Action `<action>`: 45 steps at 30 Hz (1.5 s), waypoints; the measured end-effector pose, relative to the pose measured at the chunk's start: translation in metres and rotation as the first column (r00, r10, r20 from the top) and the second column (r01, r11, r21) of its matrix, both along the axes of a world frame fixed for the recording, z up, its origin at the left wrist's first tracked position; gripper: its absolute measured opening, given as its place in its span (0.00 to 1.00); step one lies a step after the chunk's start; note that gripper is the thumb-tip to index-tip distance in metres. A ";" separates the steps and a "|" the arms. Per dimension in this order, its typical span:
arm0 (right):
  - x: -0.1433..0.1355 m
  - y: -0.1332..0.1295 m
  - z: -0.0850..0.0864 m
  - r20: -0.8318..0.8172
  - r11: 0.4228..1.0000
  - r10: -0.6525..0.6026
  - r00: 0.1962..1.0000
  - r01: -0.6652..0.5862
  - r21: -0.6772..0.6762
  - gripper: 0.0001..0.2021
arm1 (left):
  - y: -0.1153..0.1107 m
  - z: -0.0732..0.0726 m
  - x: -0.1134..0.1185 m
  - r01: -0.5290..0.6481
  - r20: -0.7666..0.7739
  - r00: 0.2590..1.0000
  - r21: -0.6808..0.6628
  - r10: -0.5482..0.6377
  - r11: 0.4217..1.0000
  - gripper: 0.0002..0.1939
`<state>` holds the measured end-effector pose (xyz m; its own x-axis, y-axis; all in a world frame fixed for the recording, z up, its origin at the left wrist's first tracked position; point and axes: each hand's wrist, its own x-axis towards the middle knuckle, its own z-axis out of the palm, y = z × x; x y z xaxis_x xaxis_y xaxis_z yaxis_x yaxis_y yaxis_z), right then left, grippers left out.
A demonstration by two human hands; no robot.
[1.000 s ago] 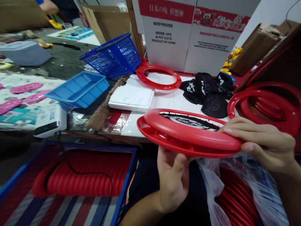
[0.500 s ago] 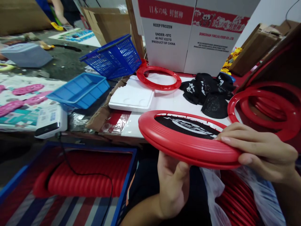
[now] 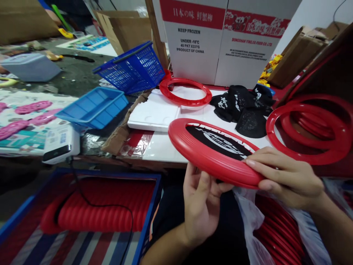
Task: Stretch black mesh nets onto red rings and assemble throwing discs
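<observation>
A red flying disc (image 3: 212, 162) with a black fabric centre (image 3: 220, 143) and white lettering is held tilted in front of me, above the table's near edge. My right hand (image 3: 289, 178) pinches its right rim, fingers on top and thumb at the lower edge. Beneath the disc, my left hand (image 3: 202, 206) supports its underside, palm up; some of its fingertips are hidden behind the rim. Black printed fabric pieces (image 3: 242, 106) lie in a pile beyond the disc. Red rings rest on both sides: a single ring (image 3: 165, 92) at the back and several rings (image 3: 271, 123) at the right.
Below left, a blue-framed crate (image 3: 158, 195) holds a row of red discs (image 3: 102, 209). A plastic bag (image 3: 248, 221) with red rings stands below right. A light-blue tray (image 3: 93, 108), blue basket (image 3: 132, 68), foam slab (image 3: 154, 114) and white carton (image 3: 198, 62) surround the workplace.
The disc has shifted slightly up and tilted more, its right end coming left and down toward me. My right hand moved left with it; my left hand's fingers have shifted beneath it.
</observation>
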<state>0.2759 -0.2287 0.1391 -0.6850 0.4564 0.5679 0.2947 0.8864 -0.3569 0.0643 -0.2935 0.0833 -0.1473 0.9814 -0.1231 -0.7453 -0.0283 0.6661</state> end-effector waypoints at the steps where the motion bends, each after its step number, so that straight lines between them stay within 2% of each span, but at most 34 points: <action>1: -0.004 -0.001 -0.007 0.014 0.999 -0.014 1.000 0.014 0.036 0.27 | 0.002 -0.001 -0.003 0.011 0.020 1.000 -0.019 -0.010 1.000 0.27; 5: -0.024 -0.005 -0.053 0.121 0.973 -0.072 0.990 0.044 0.225 0.26 | 0.014 -0.015 -0.018 0.028 0.017 1.000 -0.116 -0.026 0.993 0.29; 9: -0.041 -0.018 -0.114 0.149 0.931 -0.189 0.971 0.129 0.341 0.25 | 0.024 -0.048 -0.031 -0.089 -0.084 0.994 -0.239 0.071 0.967 0.24; 11: -0.047 -0.031 -0.143 0.121 0.933 -0.226 0.967 0.179 0.313 0.25 | 0.023 -0.067 -0.035 -0.138 -0.133 0.985 -0.242 0.108 0.960 0.23; 13: -0.053 -0.049 -0.168 0.061 0.943 -0.277 0.959 0.259 0.209 0.23 | 0.019 -0.087 -0.037 -0.170 -0.165 0.977 -0.236 0.133 0.957 0.21; 14: -0.056 -0.058 -0.179 0.007 0.930 -0.347 0.938 0.343 0.130 0.23 | 0.016 -0.097 -0.038 -0.183 -0.174 0.974 -0.241 0.144 0.953 0.21; 15: -0.060 -0.067 -0.190 -0.078 0.886 -0.459 0.885 0.463 0.030 0.23 | 0.013 -0.107 -0.039 -0.193 -0.175 0.973 -0.256 0.151 0.947 0.20; 16: -0.063 -0.075 -0.200 -0.188 0.802 -0.597 0.780 0.588 -0.103 0.24 | 0.009 -0.117 -0.039 -0.199 -0.172 0.973 -0.276 0.156 0.940 0.20; 17: -0.067 -0.081 -0.209 -0.299 0.689 -0.724 0.621 0.673 -0.270 0.24 | 0.006 -0.127 -0.039 -0.206 -0.168 0.973 -0.296 0.161 0.933 0.20; 18: -0.069 -0.085 -0.217 -0.368 0.579 -0.814 0.449 0.672 -0.461 0.24 | 0.002 -0.137 -0.039 -0.212 -0.165 0.972 -0.312 0.166 0.926 0.20; 19: -0.071 -0.087 -0.223 -0.387 0.497 -0.867 0.313 0.581 -0.645 0.22 | -0.002 -0.146 -0.039 -0.216 -0.166 0.972 -0.324 0.169 0.921 0.20; 20: -0.072 -0.087 -0.227 -0.375 0.446 -0.894 0.245 0.422 -0.789 0.20 | -0.005 -0.155 -0.039 -0.220 -0.170 0.970 -0.333 0.171 0.917 0.21; 21: -0.072 -0.085 -0.229 -0.356 0.410 -0.904 0.236 0.244 -0.879 0.17 | -0.009 -0.162 -0.038 -0.226 -0.179 0.968 -0.339 0.173 0.913 0.21; 23: -0.068 -0.077 -0.226 -0.337 0.342 -0.900 0.276 -0.032 -0.939 0.15 | -0.015 -0.172 -0.038 -0.240 -0.207 0.963 -0.348 0.175 0.906 0.22; 25: -0.063 -0.068 -0.218 -0.332 0.294 -0.906 0.264 -0.172 -0.940 0.15 | -0.018 -0.177 -0.037 -0.257 -0.233 0.955 -0.349 0.182 0.901 0.23; 27: -0.061 -0.061 -0.210 -0.318 0.262 -0.919 0.232 -0.243 -0.934 0.17 | -0.019 -0.179 -0.037 -0.266 -0.241 0.952 -0.336 0.190 0.904 0.23; 29: -0.063 -0.057 -0.205 -0.309 0.252 -0.930 0.198 -0.269 -0.930 0.18 | -0.017 -0.179 -0.037 -0.256 -0.232 0.955 -0.316 0.187 0.914 0.22; 32: -0.071 -0.055 -0.204 -0.314 0.283 -0.943 0.106 -0.238 -0.929 0.17 | -0.013 -0.182 -0.039 -0.235 -0.233 0.958 -0.289 0.170 0.928 0.19; 34: -0.071 -0.055 -0.205 -0.315 0.292 -0.946 0.074 -0.224 -0.930 0.17 | -0.010 -0.185 -0.041 -0.241 -0.254 0.952 -0.289 0.169 0.926 0.21; 37: -0.058 -0.054 -0.205 -0.288 0.232 -0.938 0.193 -0.267 -0.935 0.19 | -0.010 -0.194 -0.049 -0.239 -0.258 0.953 -0.319 0.159 0.917 0.27; 39: -0.046 -0.051 -0.204 -0.283 0.212 -0.923 0.260 -0.269 -0.940 0.20 | -0.013 -0.199 -0.058 -0.183 -0.238 0.966 -0.346 0.102 0.920 0.30; 40: -0.042 -0.050 -0.203 -0.286 0.221 -0.921 0.266 -0.250 -0.943 0.19 | -0.015 -0.202 -0.065 -0.135 -0.228 0.972 -0.361 0.052 0.923 0.31; 42: -0.037 -0.049 -0.205 -0.298 0.265 -0.928 0.222 -0.167 -0.950 0.17 | -0.016 -0.203 -0.082 -0.029 -0.210 0.976 -0.392 -0.058 0.920 0.34; 44: -0.039 -0.050 -0.211 -0.295 0.286 -0.940 0.170 -0.075 -0.955 0.14 | -0.011 -0.200 -0.101 0.007 -0.202 0.975 -0.387 -0.092 0.922 0.35; 45: -0.041 -0.052 -0.214 -0.291 0.289 -0.945 0.147 -0.037 -0.957 0.13 | -0.006 -0.196 -0.110 -0.011 -0.216 0.974 -0.363 -0.073 0.932 0.35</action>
